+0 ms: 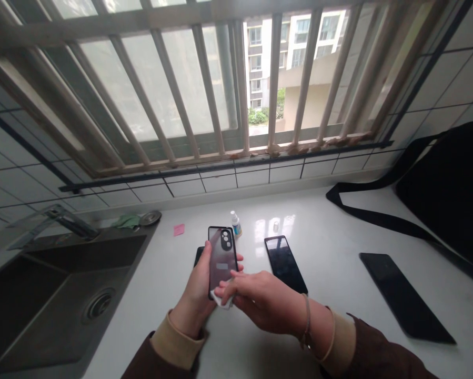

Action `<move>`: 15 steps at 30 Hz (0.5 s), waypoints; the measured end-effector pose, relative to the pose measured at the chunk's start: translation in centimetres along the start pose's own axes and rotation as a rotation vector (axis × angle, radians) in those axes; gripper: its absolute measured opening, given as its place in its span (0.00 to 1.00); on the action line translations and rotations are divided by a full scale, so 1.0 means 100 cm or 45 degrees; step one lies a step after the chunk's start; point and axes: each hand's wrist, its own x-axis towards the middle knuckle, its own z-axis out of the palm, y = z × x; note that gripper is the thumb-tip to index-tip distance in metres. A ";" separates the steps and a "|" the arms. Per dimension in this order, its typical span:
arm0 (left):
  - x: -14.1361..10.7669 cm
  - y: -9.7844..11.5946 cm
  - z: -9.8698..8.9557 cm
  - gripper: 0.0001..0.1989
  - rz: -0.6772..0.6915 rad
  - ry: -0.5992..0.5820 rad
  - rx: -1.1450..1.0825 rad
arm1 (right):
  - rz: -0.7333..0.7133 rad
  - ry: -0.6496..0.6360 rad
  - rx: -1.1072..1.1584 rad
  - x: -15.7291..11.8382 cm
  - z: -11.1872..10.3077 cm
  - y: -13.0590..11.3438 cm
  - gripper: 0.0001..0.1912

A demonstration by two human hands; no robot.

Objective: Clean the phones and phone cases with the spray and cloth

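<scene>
the phone case [222, 250] is held up off the worktop [331, 284] in the left hand [197, 287], its long axis running away from the body, with the camera cutouts at the far end. the left fingers grasp it from behind: the thumb lies along the left edge, and fingertips show past the right edge.

the right hand [260, 297] comes in from the right, across the case's long axis, its fingers closed over a folded white cloth [223, 302] at the near end of the case. so from the right fingers, most of the case lies ahead, on the far side, and the cutouts are the part farthest from the cloth. the right hand is nearer to the near end and right edge; the left hand has the left edge. the cloth seems to touch the case's surface, though the fingers cover the contact and i can't be sure; nor can i tell whether a phone sits inside the case.

a small spray bottle [237, 226] stands just beyond the case's far right corner. a dark phone [286, 264] lies to the right, beyond the right hand, its long axis slanting.
</scene>
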 end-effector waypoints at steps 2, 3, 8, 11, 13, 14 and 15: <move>0.001 0.001 -0.002 0.38 -0.016 -0.032 -0.004 | 0.085 0.018 0.211 0.001 -0.001 -0.002 0.10; 0.001 0.001 -0.001 0.35 0.003 -0.030 -0.032 | 0.144 0.071 0.335 0.001 -0.002 -0.001 0.09; -0.003 0.001 0.007 0.29 -0.011 -0.069 -0.078 | 0.449 0.807 0.563 0.008 -0.011 0.018 0.15; -0.009 0.002 0.009 0.35 -0.190 -0.172 0.002 | 0.498 1.078 0.294 0.008 -0.019 0.026 0.14; -0.012 0.000 0.008 0.35 -0.260 -0.205 0.025 | 0.455 0.998 0.076 0.007 -0.019 0.028 0.13; -0.012 -0.001 0.007 0.35 -0.283 -0.218 0.043 | 0.406 0.915 -0.037 0.006 -0.017 0.028 0.12; -0.012 -0.003 0.007 0.34 -0.298 -0.227 0.065 | 0.340 0.819 -0.142 0.005 -0.014 0.027 0.12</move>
